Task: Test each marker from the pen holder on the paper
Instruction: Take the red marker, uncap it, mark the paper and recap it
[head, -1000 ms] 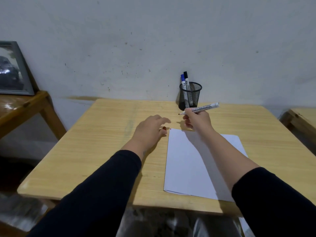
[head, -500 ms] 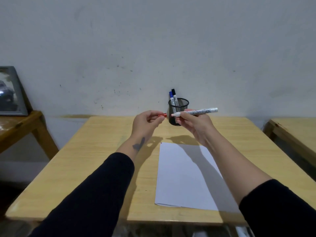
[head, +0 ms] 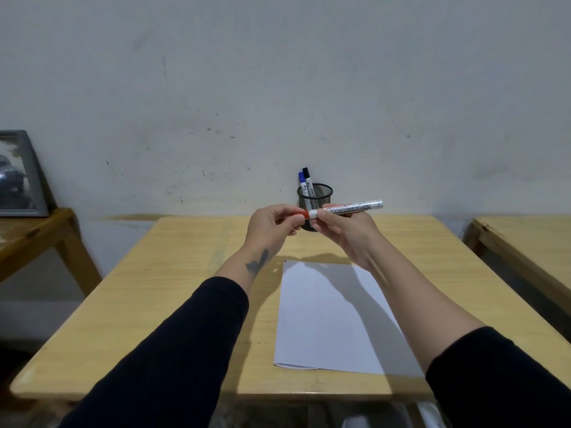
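Observation:
Both hands are raised above the table, in front of the black mesh pen holder [head: 321, 196]. My right hand [head: 346, 231] grips the white barrel of a red board marker [head: 355, 207], held level. My left hand [head: 273, 225] pinches the marker's red cap [head: 303, 214], which sits pressed against the barrel. A blue-capped marker [head: 302, 180] and a black-capped marker [head: 307, 177] stand in the holder. A white sheet of paper [head: 324, 319] lies on the wooden table [head: 173, 288] below my hands, with a small red mark at its far left corner.
The pen holder stands at the table's far edge against a grey wall. A second wooden table [head: 525, 245] is on the right. A side table [head: 34, 233] on the left carries a framed picture [head: 18, 176].
Both hands rose from the paper. My left hand brought the red cap to the marker's tip, and the cap now sits against the barrel. The camera tilted up.

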`<state>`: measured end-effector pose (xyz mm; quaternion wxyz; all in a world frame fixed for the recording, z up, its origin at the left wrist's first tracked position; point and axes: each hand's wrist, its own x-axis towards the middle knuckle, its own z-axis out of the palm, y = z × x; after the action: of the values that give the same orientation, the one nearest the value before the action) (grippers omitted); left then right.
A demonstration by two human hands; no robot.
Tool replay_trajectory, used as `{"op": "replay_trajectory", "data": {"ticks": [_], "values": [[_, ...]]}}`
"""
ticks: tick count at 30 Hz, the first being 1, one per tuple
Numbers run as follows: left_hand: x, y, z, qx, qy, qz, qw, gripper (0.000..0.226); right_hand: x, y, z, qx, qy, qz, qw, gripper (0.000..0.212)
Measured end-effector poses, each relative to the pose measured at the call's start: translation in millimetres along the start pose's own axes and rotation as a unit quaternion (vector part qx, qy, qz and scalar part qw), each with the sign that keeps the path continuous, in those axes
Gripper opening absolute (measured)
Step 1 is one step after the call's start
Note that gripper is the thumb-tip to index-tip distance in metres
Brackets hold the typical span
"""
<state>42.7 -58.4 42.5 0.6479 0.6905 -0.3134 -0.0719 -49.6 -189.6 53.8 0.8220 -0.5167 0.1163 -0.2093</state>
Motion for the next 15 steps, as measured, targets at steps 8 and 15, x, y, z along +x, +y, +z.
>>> {"op": "replay_trajectory", "data": {"ticks": [8,15], "values": [[1.4,-3.2,1.3,0.02,0.039,-0.018,0.999,0.012,4.8,8.8,7.1,-0.009,0.035,0.025,0.999,0.013],[26.2,7.4,-13.9,0.1,0.079,0.005,0.992,0.013,16.9,-11.8,-7.8,-0.52,0.202,-0.153,0.816,0.076]]}}
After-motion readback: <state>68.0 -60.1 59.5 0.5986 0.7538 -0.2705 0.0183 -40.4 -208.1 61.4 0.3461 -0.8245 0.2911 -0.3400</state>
